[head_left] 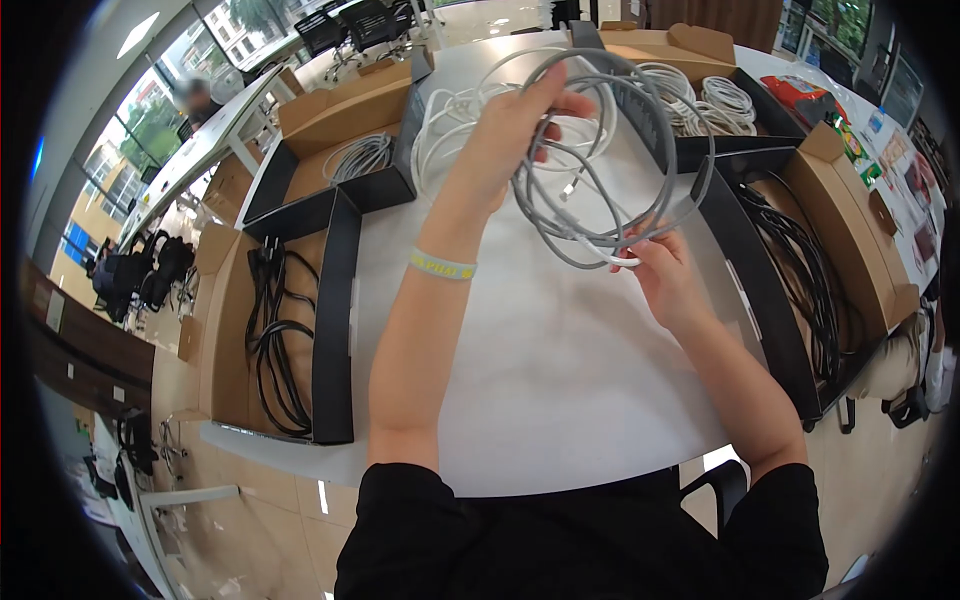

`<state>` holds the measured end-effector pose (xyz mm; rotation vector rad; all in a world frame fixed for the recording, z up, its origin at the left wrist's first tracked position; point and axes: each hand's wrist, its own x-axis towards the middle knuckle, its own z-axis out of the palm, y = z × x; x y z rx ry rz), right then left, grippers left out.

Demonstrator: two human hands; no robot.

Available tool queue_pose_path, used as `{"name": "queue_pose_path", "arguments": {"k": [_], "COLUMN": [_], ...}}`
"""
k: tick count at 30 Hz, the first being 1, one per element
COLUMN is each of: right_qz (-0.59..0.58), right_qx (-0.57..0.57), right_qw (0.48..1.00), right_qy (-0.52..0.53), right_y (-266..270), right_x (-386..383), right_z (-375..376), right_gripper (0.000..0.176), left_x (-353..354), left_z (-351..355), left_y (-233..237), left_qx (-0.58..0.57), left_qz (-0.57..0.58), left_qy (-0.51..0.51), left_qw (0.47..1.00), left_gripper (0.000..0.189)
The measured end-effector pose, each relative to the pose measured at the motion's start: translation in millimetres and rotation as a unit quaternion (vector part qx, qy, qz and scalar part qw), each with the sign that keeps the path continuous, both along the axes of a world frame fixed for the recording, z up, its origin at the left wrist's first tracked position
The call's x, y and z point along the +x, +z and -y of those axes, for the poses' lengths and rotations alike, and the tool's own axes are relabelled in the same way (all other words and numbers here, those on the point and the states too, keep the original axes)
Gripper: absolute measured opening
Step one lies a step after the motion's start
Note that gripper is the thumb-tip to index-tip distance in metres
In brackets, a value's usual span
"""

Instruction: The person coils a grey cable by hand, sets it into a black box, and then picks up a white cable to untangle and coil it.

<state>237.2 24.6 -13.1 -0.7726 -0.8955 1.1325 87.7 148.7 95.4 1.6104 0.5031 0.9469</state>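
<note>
A loosely coiled grey cable (528, 205) hangs in large loops above the white table (560, 390). My left hand (530, 125), with a pale wristband (442, 265) on its wrist, is closed around the top left of the loops. Lower on the right, my right hand (658, 268) pinches the bottom of the coil, where a short white stretch (605, 258) shows by the fingertips. A small plug (568, 190) is visible inside the loops. Behind my left hand, white cables (440, 135) lie on the table, partly hidden by the hand and coil.
Open boxes line both sides: one with a grey coil (362, 158), one with black power cords (270, 330), one with white coils (725, 105), one with black cables (805, 270). A red packet (800, 97) lies far right. A person (197, 103) sits far left.
</note>
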Motion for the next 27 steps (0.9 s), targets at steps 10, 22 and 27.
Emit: {"name": "queue_pose_path", "arguments": {"k": [10, 22, 27], "right_qz": [0.138, 0.332, 0.508], "right_qx": [-0.053, -0.082, 0.007], "right_qw": [0.989, 0.939, 0.847], "right_qy": [0.009, -0.027, -0.157], "right_y": [4.3, -2.3, -0.2], "right_x": [-2.1, -3.3, -6.8], "right_z": [-2.6, -2.2, 0.9], "right_gripper": [0.015, 0.036, 0.031], "left_x": [1.8, 5.1, 16.3], "left_z": [8.0, 13.1, 21.2], "left_y": [0.2, -3.4, -8.3], "left_qx": [0.012, -0.021, 0.012], "left_qz": [0.054, 0.019, 0.02], "left_qy": [0.039, -0.023, 0.036], "left_qw": [0.998, 0.999, 0.999], "left_gripper": [0.054, 0.032, 0.033]}}
